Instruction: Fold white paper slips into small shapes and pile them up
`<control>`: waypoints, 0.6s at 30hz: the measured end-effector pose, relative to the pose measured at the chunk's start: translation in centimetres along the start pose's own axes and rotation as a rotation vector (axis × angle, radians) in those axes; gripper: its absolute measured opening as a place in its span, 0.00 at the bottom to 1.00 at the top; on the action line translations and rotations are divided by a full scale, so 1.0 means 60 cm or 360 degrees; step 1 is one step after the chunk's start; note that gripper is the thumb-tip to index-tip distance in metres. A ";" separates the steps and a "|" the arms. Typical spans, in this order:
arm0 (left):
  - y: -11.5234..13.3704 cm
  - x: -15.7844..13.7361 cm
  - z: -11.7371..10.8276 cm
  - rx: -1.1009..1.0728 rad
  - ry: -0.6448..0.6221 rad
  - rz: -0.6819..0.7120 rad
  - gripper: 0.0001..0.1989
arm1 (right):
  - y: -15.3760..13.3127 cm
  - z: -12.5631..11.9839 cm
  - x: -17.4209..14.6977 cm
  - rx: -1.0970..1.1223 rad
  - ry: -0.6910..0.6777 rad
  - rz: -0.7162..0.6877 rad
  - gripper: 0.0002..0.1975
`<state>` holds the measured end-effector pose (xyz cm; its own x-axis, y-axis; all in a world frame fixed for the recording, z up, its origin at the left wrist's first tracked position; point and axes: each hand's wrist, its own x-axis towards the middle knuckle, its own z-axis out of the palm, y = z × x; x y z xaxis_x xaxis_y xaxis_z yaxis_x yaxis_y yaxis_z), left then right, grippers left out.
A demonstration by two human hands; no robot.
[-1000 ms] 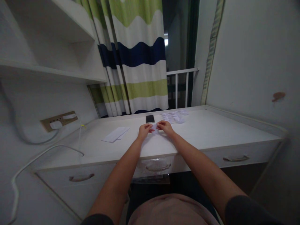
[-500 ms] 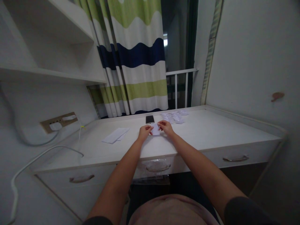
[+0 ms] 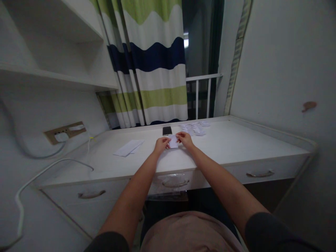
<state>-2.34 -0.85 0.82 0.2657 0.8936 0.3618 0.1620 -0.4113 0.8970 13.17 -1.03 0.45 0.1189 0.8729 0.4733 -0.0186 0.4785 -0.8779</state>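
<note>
A small white sheet of paper [image 3: 173, 142] is held between my two hands just over the desk. My left hand [image 3: 161, 144] pinches its left edge, while the fingers of my right hand [image 3: 184, 139] close on its upper right side. Right behind the paper lies a dark phone [image 3: 167, 131], flat on the desktop. Beyond my right hand is a heap of folded white paper pieces [image 3: 195, 128]. To the left of my left hand rest a few larger white sheets [image 3: 128, 148], overlapping one another.
The white desk [image 3: 236, 143] has a raised back edge and drawers with metal handles [image 3: 91, 195]. A white cable [image 3: 52, 172] runs over its left end from a wall socket [image 3: 64, 133]. A striped curtain [image 3: 160, 75] hangs behind, and a shelf [image 3: 60, 78] juts out at upper left.
The view has tipped slightly, so everything sits a little higher in the picture. Both hands keep hold of the small paper, with hardly any movement over the desk.
</note>
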 end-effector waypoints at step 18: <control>-0.010 0.006 -0.001 0.0108 -0.0097 -0.0001 0.09 | 0.003 -0.001 0.004 0.0006 0.0081 -0.0041 0.14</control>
<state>-2.41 -0.30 0.43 0.3223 0.8823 0.3430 0.2257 -0.4236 0.8773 13.23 -0.76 0.40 0.1699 0.8543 0.4912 -0.0188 0.5012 -0.8651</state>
